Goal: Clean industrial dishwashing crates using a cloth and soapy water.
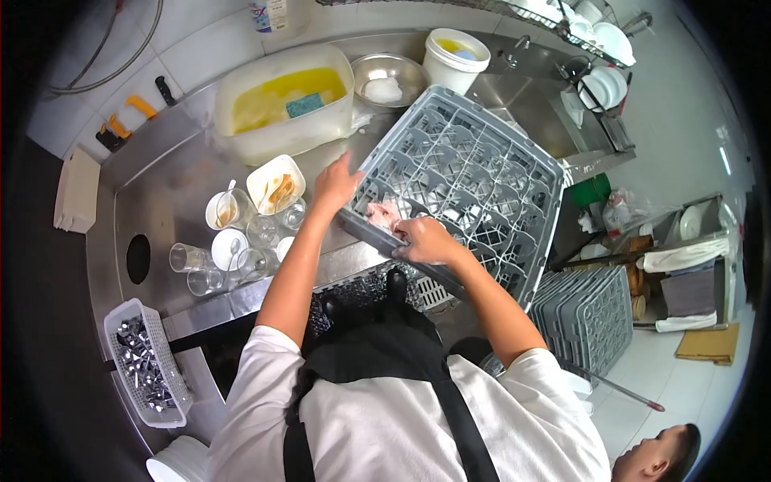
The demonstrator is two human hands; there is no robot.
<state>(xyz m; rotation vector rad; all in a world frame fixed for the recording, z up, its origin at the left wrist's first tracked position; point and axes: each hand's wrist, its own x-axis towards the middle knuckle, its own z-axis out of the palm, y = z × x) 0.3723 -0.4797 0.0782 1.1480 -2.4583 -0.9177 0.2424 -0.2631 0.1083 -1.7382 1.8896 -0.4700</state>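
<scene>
A grey plastic dishwasher glass rack [482, 175] is tilted in front of me, partly over the steel counter and its front edge. My left hand [335, 185] holds the rack's left corner. At the near rim, my right hand [426, 240] grips the frame. A crumpled pinkish wad [384, 215], perhaps cloth or paper, lies at its fingertips inside the rack. Left of the rack stand several drinking glasses [263, 231], a white bowl [229, 248] with a spoon, and a square white bowl [274, 181] with food remains.
Behind are a plastic tub [295, 135] of yellow liquid with a green scouring pad [305, 105], a metal bowl [361, 75], a white bucket [449, 69] and a sink [512, 99]. A cutlery basket [174, 385] sits left; stacked racks [602, 319] and a person [656, 455] are right.
</scene>
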